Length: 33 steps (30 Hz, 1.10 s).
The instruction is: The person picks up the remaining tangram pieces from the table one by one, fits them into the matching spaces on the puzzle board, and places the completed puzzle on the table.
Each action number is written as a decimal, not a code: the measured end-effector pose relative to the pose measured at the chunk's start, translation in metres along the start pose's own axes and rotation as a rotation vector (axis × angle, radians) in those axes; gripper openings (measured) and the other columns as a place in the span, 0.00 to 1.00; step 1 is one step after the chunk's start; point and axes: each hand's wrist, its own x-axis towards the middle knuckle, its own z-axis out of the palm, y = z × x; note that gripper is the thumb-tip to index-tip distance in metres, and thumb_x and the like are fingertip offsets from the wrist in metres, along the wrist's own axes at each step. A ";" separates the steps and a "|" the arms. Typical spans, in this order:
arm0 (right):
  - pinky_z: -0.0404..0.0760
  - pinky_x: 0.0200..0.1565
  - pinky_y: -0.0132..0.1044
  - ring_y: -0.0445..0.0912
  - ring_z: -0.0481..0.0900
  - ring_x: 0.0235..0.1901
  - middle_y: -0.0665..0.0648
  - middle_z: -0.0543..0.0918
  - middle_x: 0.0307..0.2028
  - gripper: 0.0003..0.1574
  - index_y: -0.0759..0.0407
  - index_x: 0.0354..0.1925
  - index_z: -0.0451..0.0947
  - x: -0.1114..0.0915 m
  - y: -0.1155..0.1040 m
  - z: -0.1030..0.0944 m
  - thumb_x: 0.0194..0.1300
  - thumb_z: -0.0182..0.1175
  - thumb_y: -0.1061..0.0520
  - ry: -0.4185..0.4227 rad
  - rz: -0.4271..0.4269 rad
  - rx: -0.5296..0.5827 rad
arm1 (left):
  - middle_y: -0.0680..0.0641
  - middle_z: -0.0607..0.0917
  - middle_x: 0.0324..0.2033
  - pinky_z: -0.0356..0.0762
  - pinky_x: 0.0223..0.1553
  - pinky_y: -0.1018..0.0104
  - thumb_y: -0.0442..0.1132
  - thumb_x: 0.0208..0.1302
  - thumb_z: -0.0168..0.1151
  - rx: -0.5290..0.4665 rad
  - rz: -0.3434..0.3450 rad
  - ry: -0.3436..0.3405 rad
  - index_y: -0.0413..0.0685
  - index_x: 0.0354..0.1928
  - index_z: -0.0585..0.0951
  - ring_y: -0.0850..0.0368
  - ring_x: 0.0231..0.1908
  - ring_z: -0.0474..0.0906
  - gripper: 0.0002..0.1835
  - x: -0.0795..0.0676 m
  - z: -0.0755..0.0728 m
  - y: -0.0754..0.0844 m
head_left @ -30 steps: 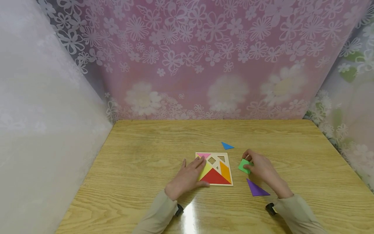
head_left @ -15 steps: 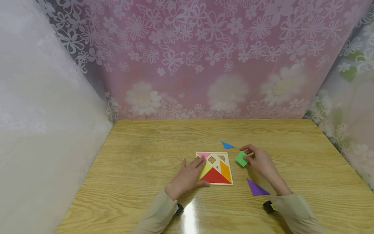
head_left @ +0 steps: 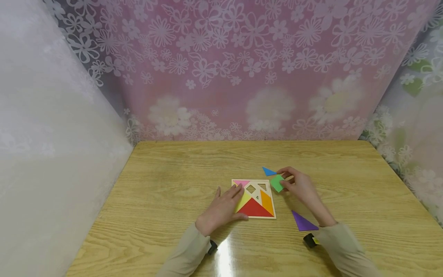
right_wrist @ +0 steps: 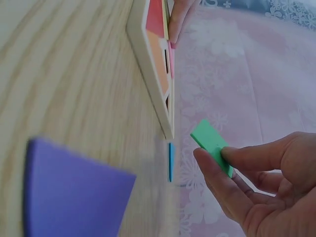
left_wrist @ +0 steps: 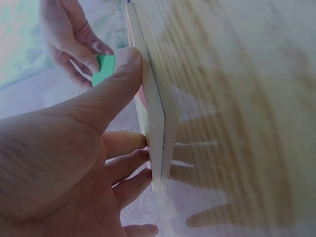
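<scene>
Between thumb and fingers my right hand (head_left: 304,187) pinches a green square tangram piece (head_left: 276,183), held up off the table at the tray's right edge. In the right wrist view the green piece (right_wrist: 212,143) tilts, thumb on one face. My left hand (head_left: 220,211) lies with fairly straight fingers over the left side of the wooden tangram tray (head_left: 261,217), thumb along its near edge. Red (head_left: 256,209), yellow (head_left: 243,201), orange (head_left: 266,202) and pink (head_left: 241,182) pieces sit in the tray. Its upper right shows a square and a triangular cutout, plus a small triangular hole.
A blue triangle (head_left: 268,172) lies on the wooden table (head_left: 166,184) just beyond the tray, near my right fingertips. A purple triangle (head_left: 303,222) lies to the right, by my right wrist. Flowered cloth (head_left: 221,77) hangs behind the table, with more at both sides.
My right hand has carried the green square left and away from me, from above the purple triangle to the tray's right edge. The left hand has stayed put.
</scene>
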 end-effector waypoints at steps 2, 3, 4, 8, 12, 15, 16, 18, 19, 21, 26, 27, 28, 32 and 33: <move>0.87 0.32 0.45 0.58 0.87 0.34 0.68 0.82 0.43 0.18 0.69 0.56 0.78 0.003 -0.002 0.003 0.67 0.62 0.69 0.001 -0.007 0.006 | 0.46 0.59 0.78 0.54 0.72 0.35 0.63 0.65 0.63 -0.001 -0.002 -0.002 0.43 0.78 0.60 0.50 0.77 0.55 0.48 0.000 0.000 0.000; 0.87 0.32 0.45 0.59 0.87 0.34 0.68 0.82 0.42 0.18 0.69 0.55 0.78 0.004 -0.002 0.004 0.67 0.63 0.69 -0.001 -0.010 0.007 | 0.46 0.59 0.78 0.54 0.72 0.35 0.63 0.65 0.63 -0.002 -0.004 -0.002 0.43 0.78 0.60 0.50 0.77 0.55 0.48 0.000 0.000 0.000; 0.87 0.32 0.45 0.59 0.87 0.34 0.68 0.83 0.42 0.18 0.69 0.55 0.78 0.005 -0.003 0.006 0.67 0.63 0.69 -0.005 -0.012 0.008 | 0.46 0.59 0.78 0.54 0.72 0.35 0.63 0.65 0.63 -0.004 -0.006 -0.004 0.43 0.78 0.60 0.50 0.77 0.55 0.48 0.000 0.000 0.000; 0.87 0.32 0.44 0.58 0.87 0.35 0.68 0.83 0.42 0.18 0.69 0.54 0.78 0.011 -0.008 0.014 0.66 0.63 0.70 -0.016 -0.018 0.010 | 0.47 0.59 0.78 0.53 0.72 0.35 0.63 0.65 0.63 -0.012 -0.012 -0.010 0.43 0.78 0.60 0.50 0.77 0.55 0.48 0.000 -0.001 0.000; 0.87 0.33 0.42 0.57 0.86 0.35 0.66 0.83 0.41 0.18 0.69 0.53 0.79 0.017 -0.013 0.025 0.65 0.64 0.71 -0.030 -0.012 0.003 | 0.47 0.59 0.78 0.54 0.72 0.34 0.63 0.65 0.63 -0.016 -0.013 -0.008 0.43 0.78 0.61 0.51 0.77 0.55 0.48 0.000 -0.001 0.000; 0.88 0.34 0.42 0.55 0.85 0.34 0.65 0.82 0.40 0.17 0.70 0.52 0.79 0.020 -0.017 0.032 0.64 0.65 0.71 -0.065 -0.008 0.009 | 0.47 0.59 0.78 0.54 0.72 0.34 0.63 0.65 0.63 -0.020 -0.012 -0.004 0.43 0.78 0.61 0.50 0.77 0.56 0.48 0.000 -0.001 0.000; 0.88 0.34 0.41 0.54 0.85 0.34 0.64 0.82 0.39 0.17 0.70 0.52 0.79 0.021 -0.018 0.034 0.64 0.65 0.71 -0.075 -0.004 0.007 | 0.47 0.59 0.78 0.54 0.72 0.34 0.63 0.65 0.63 -0.019 -0.011 -0.004 0.43 0.78 0.61 0.51 0.77 0.56 0.48 0.000 -0.002 0.000; 0.87 0.33 0.40 0.53 0.85 0.32 0.64 0.82 0.38 0.16 0.70 0.51 0.79 0.023 -0.019 0.038 0.64 0.65 0.71 -0.101 -0.005 0.012 | 0.47 0.59 0.78 0.54 0.72 0.34 0.63 0.65 0.62 -0.019 -0.010 -0.005 0.43 0.78 0.61 0.51 0.77 0.56 0.48 0.000 -0.002 0.000; 0.88 0.32 0.40 0.52 0.85 0.32 0.64 0.82 0.38 0.16 0.71 0.51 0.79 0.024 -0.020 0.040 0.64 0.65 0.71 -0.120 0.002 0.028 | 0.47 0.59 0.78 0.54 0.72 0.34 0.63 0.65 0.62 -0.019 -0.010 -0.006 0.43 0.78 0.61 0.50 0.77 0.56 0.48 -0.001 -0.002 0.000; 0.87 0.31 0.39 0.50 0.84 0.30 0.63 0.82 0.38 0.16 0.71 0.51 0.79 0.025 -0.020 0.044 0.64 0.65 0.70 -0.143 0.008 0.033 | 0.47 0.59 0.78 0.54 0.72 0.34 0.63 0.65 0.62 -0.017 -0.010 -0.006 0.43 0.78 0.61 0.50 0.77 0.56 0.48 -0.001 -0.002 0.000; 0.86 0.30 0.36 0.47 0.83 0.27 0.61 0.83 0.37 0.16 0.71 0.51 0.80 0.030 -0.022 0.053 0.64 0.67 0.68 -0.184 0.047 0.032 | 0.46 0.60 0.78 0.55 0.71 0.33 0.63 0.65 0.63 -0.017 -0.003 -0.001 0.42 0.77 0.62 0.50 0.77 0.56 0.47 -0.002 -0.002 0.000; 0.86 0.30 0.36 0.46 0.82 0.26 0.60 0.83 0.37 0.16 0.70 0.51 0.81 0.031 -0.023 0.054 0.64 0.67 0.67 -0.186 0.056 0.019 | 0.46 0.60 0.78 0.55 0.71 0.33 0.63 0.65 0.62 -0.016 -0.002 -0.001 0.42 0.77 0.62 0.50 0.77 0.56 0.47 -0.002 -0.003 0.000; 0.85 0.30 0.35 0.46 0.82 0.26 0.60 0.83 0.37 0.16 0.69 0.51 0.81 0.032 -0.024 0.055 0.64 0.68 0.67 -0.190 0.065 0.009 | 0.46 0.60 0.78 0.55 0.71 0.33 0.63 0.65 0.62 -0.016 0.000 -0.002 0.42 0.77 0.62 0.50 0.77 0.56 0.47 -0.002 -0.003 0.000; 0.83 0.31 0.34 0.44 0.83 0.26 0.58 0.84 0.36 0.16 0.67 0.49 0.83 0.035 -0.028 0.057 0.63 0.70 0.64 -0.202 0.053 -0.077 | 0.46 0.61 0.77 0.56 0.71 0.33 0.62 0.66 0.62 -0.012 0.006 0.003 0.42 0.77 0.62 0.49 0.76 0.57 0.47 -0.003 -0.004 0.001; 0.82 0.32 0.34 0.44 0.83 0.27 0.58 0.84 0.36 0.16 0.66 0.48 0.83 0.036 -0.029 0.057 0.62 0.71 0.63 -0.201 0.045 -0.105 | 0.46 0.61 0.77 0.56 0.71 0.33 0.62 0.66 0.62 -0.012 0.005 0.002 0.42 0.77 0.62 0.49 0.76 0.57 0.47 -0.003 -0.004 0.001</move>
